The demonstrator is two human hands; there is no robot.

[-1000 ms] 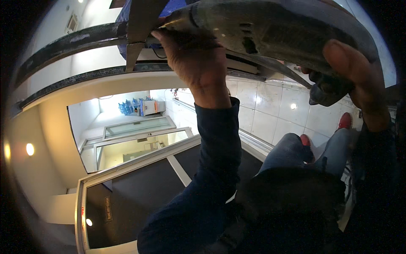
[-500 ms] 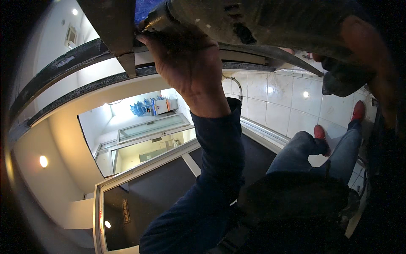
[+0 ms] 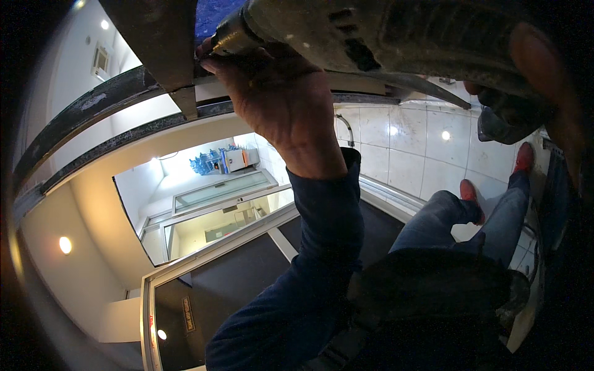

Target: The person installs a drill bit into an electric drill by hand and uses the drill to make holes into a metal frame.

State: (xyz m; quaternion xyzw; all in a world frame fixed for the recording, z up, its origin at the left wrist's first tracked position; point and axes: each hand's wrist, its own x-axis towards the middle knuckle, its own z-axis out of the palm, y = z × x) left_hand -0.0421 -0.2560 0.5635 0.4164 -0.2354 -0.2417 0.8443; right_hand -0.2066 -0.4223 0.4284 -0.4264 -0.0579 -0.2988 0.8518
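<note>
A dark, worn power drill [image 3: 408,34] lies crosswise along the top of the view, its brass-coloured nose [image 3: 232,38] pointing left toward a dark metal bar [image 3: 148,37]. My left hand [image 3: 275,108] has its fingers closed around the nose end, with fingertips close beside the bar. My right hand [image 3: 535,62], dim at the right edge, grips the rear of the drill. A blue surface [image 3: 210,15] shows behind the nose, and a long dark rail [image 3: 93,102] runs below.
Below are white floor tiles [image 3: 442,154], my legs and red shoes [image 3: 470,191]. A framed dark panel [image 3: 216,303] fills the lower left. Glass doors [image 3: 219,188], blue plastic bottles [image 3: 204,164] and a pale wall with a round lamp [image 3: 65,245] are to the left.
The drill and my hands have shifted slightly up and leftward in view since a second ago. The floor, doors and legs appear farther right. My grip on the drill looks much the same.
</note>
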